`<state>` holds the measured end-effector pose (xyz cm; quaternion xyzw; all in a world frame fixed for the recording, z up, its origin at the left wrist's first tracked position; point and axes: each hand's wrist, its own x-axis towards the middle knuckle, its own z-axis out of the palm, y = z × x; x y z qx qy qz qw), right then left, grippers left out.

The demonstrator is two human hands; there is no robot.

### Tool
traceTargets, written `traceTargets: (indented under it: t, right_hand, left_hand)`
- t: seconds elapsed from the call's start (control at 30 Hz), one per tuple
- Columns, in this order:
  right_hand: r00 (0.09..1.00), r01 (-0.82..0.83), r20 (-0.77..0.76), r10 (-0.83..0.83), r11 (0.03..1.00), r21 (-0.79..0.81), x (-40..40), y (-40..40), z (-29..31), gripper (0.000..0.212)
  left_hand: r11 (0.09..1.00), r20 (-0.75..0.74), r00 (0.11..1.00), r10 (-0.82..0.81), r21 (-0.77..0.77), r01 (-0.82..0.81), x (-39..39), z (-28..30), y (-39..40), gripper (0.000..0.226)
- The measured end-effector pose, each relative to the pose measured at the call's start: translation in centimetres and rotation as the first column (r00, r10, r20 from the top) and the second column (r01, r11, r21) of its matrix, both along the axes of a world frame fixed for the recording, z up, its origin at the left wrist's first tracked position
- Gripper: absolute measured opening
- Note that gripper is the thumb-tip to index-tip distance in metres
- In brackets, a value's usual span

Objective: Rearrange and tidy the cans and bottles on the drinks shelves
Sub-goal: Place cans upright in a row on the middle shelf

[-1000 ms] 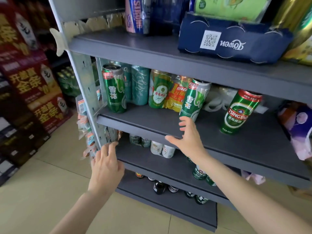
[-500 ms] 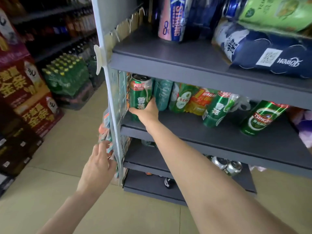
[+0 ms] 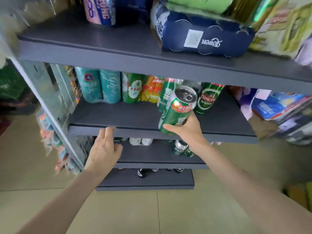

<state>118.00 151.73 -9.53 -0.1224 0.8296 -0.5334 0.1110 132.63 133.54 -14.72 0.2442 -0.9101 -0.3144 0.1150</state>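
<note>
1. A person's left hand (image 3: 105,149) reaches toward the front edge of the middle shelf (image 3: 118,130), below and left of the held can; its fingers are loosely spread and grip nothing, the fingertips at or just short of the edge, apparently to steady the body.

2. The right hand (image 3: 186,128) wraps thumb and fingers round the lower half of a green beer can (image 3: 177,112), holding it tilted over the shelf's front edge, top leaning toward the back. The hold looks like one for carrying the can across to a new spot.

3. The can is tall, green and glossy, with a red band below its silver lid; the pull tab appears unopened.

4. Just behind the held can stand two more green cans (image 3: 208,98), one marked Tsingtao; judging by their closeness, the carried can is meant to join them.

5. Farther left of the held can, at the back of the shelf, sit teal cans (image 3: 99,86) and wrapped green and yellow packs (image 3: 141,90); motion blur makes their labels hard to read.

6. Above the held can, a navy multipack (image 3: 202,39) lies on the top shelf.

7. Below it, lower shelves carry small cans and bottles (image 3: 180,147).
</note>
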Motion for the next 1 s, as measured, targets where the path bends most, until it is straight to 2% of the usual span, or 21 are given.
traceTargets:
  t: [0.1, 0.23, 0.33, 0.43, 0.63, 0.8, 0.9, 1.0]
  right_hand:
    - [0.991, 0.126, -0.04, -0.126, 0.992, 0.015, -2.3, 5.9, -0.5, 0.07]
    - [0.96, 0.274, -0.061, -0.275, 0.961, -0.018, -5.8, 11.4, -1.9, 0.072]
    - [0.95, 0.306, -0.034, -0.31, 0.949, -0.077, -9.0, 12.8, -2.6, 0.071]
    - [0.953, 0.296, -0.048, -0.299, 0.953, -0.063, -11.8, 13.1, -2.7, 0.065]
    - [0.961, 0.249, -0.113, -0.253, 0.967, -0.053, -16.9, 13.3, -3.1, 0.06]
    - [0.969, 0.21, -0.124, -0.212, 0.977, -0.031, -19.8, 12.1, -3.7, 0.062]
    - [0.971, 0.222, -0.091, -0.22, 0.975, 0.016, -19.2, 12.8, -5.2, 0.07]
    - [0.95, 0.27, -0.158, -0.269, 0.963, -0.011, -16.0, 14.6, -6.1, 0.073]
  left_hand:
    - [0.998, -0.076, 0.997, -0.015, 0.062, 0.019, -4.6, 0.4, 3.5, 0.05]
    - [0.972, -0.177, 0.98, 0.089, 0.229, -0.047, -11.6, 1.1, 7.3, 0.062]
    - [0.936, -0.189, 0.96, 0.204, 0.325, -0.135, -15.8, 1.4, 8.7, 0.073]
    - [0.908, -0.171, 0.951, 0.259, 0.377, -0.18, -18.7, 1.0, 8.6, 0.08]
    - [0.904, -0.214, 0.929, 0.301, 0.375, -0.206, -21.0, -1.6, 8.7, 0.088]
    - [0.918, -0.151, 0.925, 0.348, 0.256, -0.304, -21.5, -1.6, 9.4, 0.083]
    - [0.928, -0.164, 0.936, 0.313, 0.26, -0.265, -21.3, -1.4, 11.0, 0.079]
    - [0.925, -0.203, 0.945, 0.256, 0.336, -0.178, -20.2, -0.8, 12.8, 0.07]
